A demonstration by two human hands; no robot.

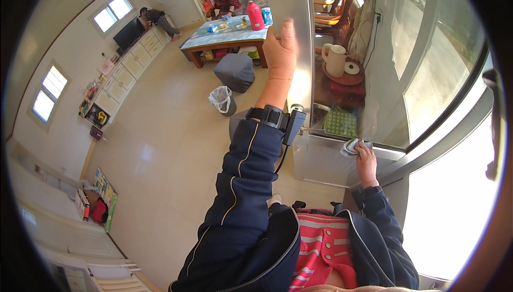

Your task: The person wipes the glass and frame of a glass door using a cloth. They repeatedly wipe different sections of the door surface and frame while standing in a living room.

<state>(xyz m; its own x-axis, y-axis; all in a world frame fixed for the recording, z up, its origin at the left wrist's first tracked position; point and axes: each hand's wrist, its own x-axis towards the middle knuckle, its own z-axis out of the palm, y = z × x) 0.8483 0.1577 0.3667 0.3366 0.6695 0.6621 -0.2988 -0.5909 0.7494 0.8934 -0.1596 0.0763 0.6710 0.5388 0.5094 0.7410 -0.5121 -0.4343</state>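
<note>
My left hand [281, 50] rests against the edge of an open glass door's metal frame [301, 71], its thumb raised and its fingers curled around or against the edge; how firmly they grip is hidden. Lower on the right, my right hand [366, 163] holds a crumpled grey cloth [351, 147] on the rail below the glass pane. The door's handle [313, 130] projects near my left wrist. Through the glass show a cream electric kettle [336, 60] on a round tray and a green egg tray [340, 124].
A low table [226, 40] bears a red thermos [255, 16]. Nearby stand a covered stool [235, 72] and a lined bin [222, 101]. One person [227, 1] sits behind the table; another [159, 21] bends by the long cabinet [132, 63]. Cartons [82, 204] stand at the lower left.
</note>
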